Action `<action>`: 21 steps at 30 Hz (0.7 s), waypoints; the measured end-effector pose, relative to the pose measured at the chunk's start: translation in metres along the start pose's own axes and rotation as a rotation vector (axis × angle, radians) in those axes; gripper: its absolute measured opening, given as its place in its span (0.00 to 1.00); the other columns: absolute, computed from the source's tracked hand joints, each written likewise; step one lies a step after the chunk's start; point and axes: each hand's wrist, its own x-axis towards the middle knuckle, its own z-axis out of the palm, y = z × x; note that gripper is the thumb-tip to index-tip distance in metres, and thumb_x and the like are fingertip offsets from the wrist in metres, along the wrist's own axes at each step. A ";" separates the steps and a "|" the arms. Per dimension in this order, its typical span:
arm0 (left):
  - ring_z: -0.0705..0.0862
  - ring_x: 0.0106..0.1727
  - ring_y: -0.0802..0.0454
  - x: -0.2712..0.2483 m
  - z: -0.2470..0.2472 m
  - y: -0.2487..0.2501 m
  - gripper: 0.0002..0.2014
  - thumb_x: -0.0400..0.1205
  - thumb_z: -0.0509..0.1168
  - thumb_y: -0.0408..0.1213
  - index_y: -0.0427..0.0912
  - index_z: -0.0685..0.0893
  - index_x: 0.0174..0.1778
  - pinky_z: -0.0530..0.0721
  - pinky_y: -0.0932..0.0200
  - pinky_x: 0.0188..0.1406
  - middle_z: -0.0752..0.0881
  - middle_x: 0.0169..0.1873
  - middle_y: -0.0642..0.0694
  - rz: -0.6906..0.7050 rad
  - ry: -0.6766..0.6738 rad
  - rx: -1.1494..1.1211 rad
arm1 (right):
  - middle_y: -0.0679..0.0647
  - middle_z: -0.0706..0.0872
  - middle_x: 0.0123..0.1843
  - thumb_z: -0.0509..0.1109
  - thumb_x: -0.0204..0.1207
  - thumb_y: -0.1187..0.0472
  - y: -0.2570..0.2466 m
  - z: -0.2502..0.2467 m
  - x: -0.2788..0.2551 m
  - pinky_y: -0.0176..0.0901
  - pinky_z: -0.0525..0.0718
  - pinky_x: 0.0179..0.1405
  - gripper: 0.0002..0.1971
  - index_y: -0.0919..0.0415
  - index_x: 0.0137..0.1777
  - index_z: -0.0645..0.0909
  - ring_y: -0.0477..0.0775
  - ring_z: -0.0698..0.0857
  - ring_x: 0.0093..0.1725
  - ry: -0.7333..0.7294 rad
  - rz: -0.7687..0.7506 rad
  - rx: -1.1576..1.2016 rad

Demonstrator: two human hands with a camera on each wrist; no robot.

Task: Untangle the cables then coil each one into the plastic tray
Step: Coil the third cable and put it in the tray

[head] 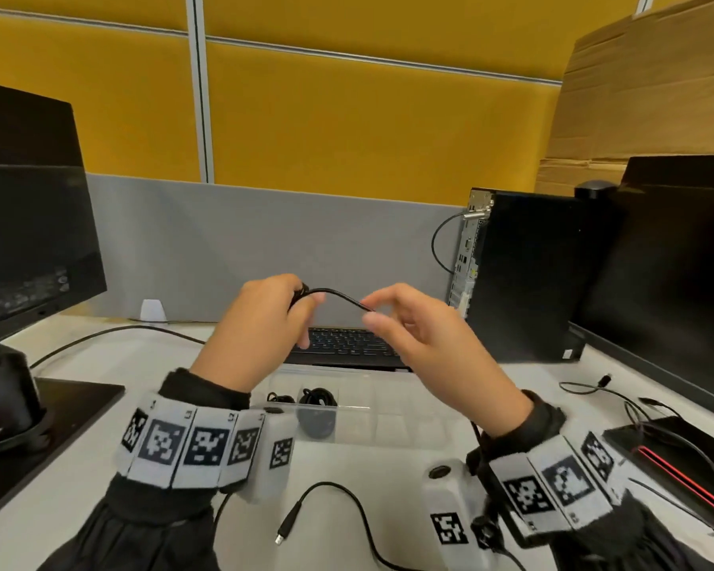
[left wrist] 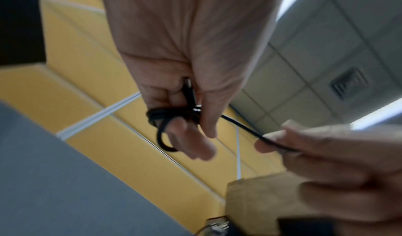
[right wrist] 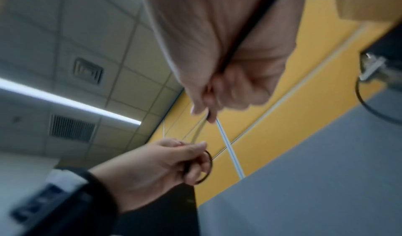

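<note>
Cable hung between raised hands above the tray, left hand gripping small loops wound round its fingers, right hand pinching the tail, which looked thin, limp, light, probably best held near the plug.

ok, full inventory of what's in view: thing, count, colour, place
held cable: 1, black, between both hands, part coiled round left fingers
plastic tray: 1, clear, desk centre
coiled cables: at least 1, black, in tray
loose cable: 1, black, near desk edge
keyboard: 1, black, behind tray
monitors: 2, black, far left and right
PC tower: 1, black, right
cardboard: brown, upper right
partition: yellow over grey, behind
left hand: holds coil
right hand: pinches cable
</note>
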 end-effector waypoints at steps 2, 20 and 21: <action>0.81 0.29 0.63 -0.004 -0.007 0.007 0.14 0.84 0.59 0.41 0.40 0.82 0.36 0.77 0.67 0.36 0.87 0.24 0.46 0.027 -0.121 -0.246 | 0.54 0.81 0.29 0.63 0.82 0.57 0.005 -0.005 0.010 0.36 0.71 0.28 0.07 0.57 0.50 0.83 0.46 0.73 0.26 0.210 -0.123 -0.102; 0.86 0.53 0.57 0.000 0.023 0.019 0.11 0.86 0.55 0.29 0.45 0.82 0.45 0.81 0.64 0.57 0.90 0.38 0.52 0.106 0.102 -0.904 | 0.30 0.78 0.30 0.53 0.83 0.45 0.002 0.007 -0.018 0.45 0.79 0.38 0.12 0.44 0.54 0.78 0.34 0.74 0.30 -0.288 -0.220 -0.379; 0.86 0.50 0.59 0.000 0.026 0.017 0.10 0.86 0.55 0.31 0.43 0.81 0.46 0.80 0.65 0.55 0.90 0.35 0.53 0.099 0.073 -0.825 | 0.32 0.80 0.33 0.52 0.81 0.42 0.002 0.000 -0.016 0.48 0.81 0.38 0.14 0.42 0.53 0.77 0.35 0.74 0.31 -0.196 -0.247 -0.413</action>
